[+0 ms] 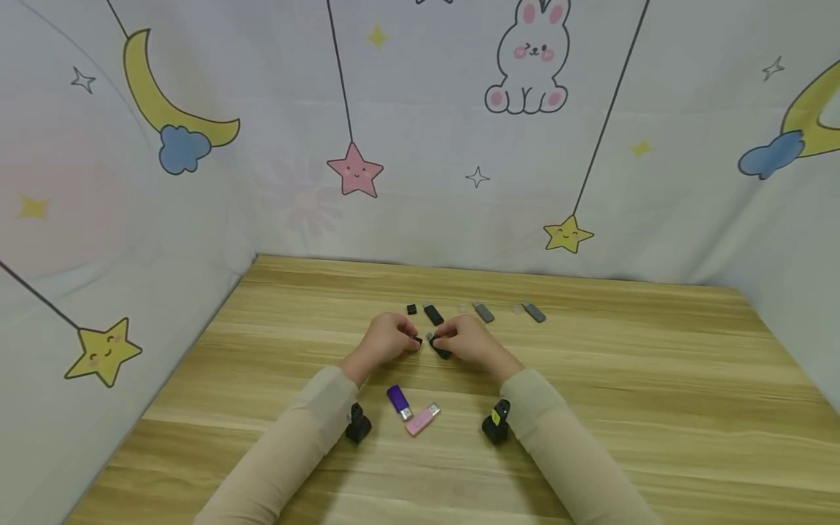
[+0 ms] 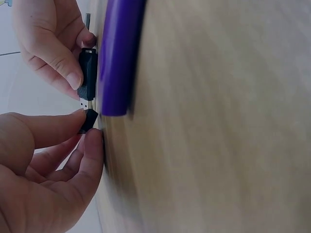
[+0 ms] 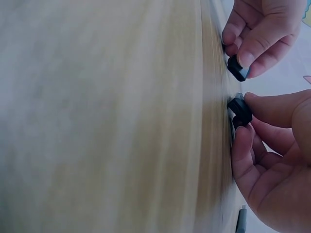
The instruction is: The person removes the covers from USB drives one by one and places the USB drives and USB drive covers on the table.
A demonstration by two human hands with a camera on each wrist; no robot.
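Observation:
Between thumb and fingers, my left hand (image 1: 389, 337) pinches a small black cap (image 2: 89, 121). My right hand (image 1: 471, 340) holds a black USB stick (image 2: 88, 73) by its body, with the metal plug bare and turned toward the cap. In the head view a narrow gap separates cap and plug. Both hands are low over the table, close together. Nearer the person lie a purple USB stick (image 1: 397, 400) and a pink USB stick (image 1: 422, 420), their metal plugs showing.
Behind the hands, a black cap (image 1: 411, 309), another black USB stick (image 1: 433, 314) and two grey sticks, one left (image 1: 483, 311) and one right (image 1: 534, 312), form a row. Faint clear caps (image 1: 517, 309) lie beside the grey ones. A printed cloth (image 1: 433, 219) hangs behind the wooden table (image 1: 643, 379).

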